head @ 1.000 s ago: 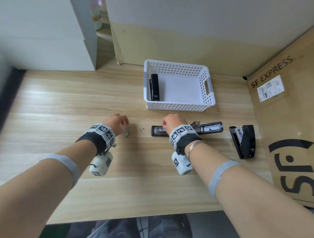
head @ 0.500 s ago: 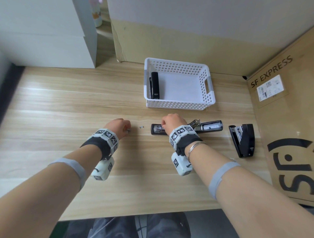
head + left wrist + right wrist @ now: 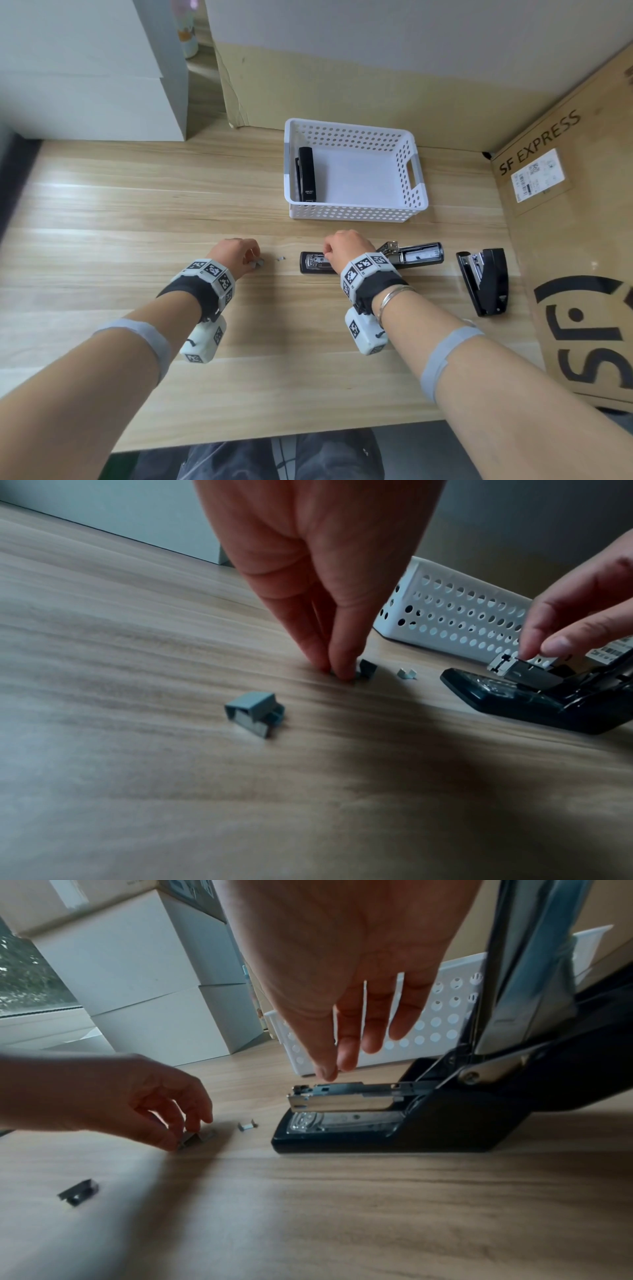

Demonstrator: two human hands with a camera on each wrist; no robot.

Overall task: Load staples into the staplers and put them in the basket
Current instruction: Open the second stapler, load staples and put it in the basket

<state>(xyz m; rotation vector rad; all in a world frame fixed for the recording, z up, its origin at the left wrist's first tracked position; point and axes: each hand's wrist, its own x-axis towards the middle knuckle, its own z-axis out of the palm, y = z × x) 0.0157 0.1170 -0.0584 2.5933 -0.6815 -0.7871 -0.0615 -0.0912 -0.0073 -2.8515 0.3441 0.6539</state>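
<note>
Left hand (image 3: 329,588) pinching staples (image 3: 366,669) left of open stapler (image 3: 370,262), right hand (image 3: 346,993) relaxed above: strip may crumble under squeeze.

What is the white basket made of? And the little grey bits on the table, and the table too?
The white basket looks like moulded plastic: smooth, with rows of round holes. The grey bits are probably metal staples stuck in short folded strips; they look dull grey. The table shows pale wood grain in plank stripes, though it may be a printed laminate rather than real wood.
</note>
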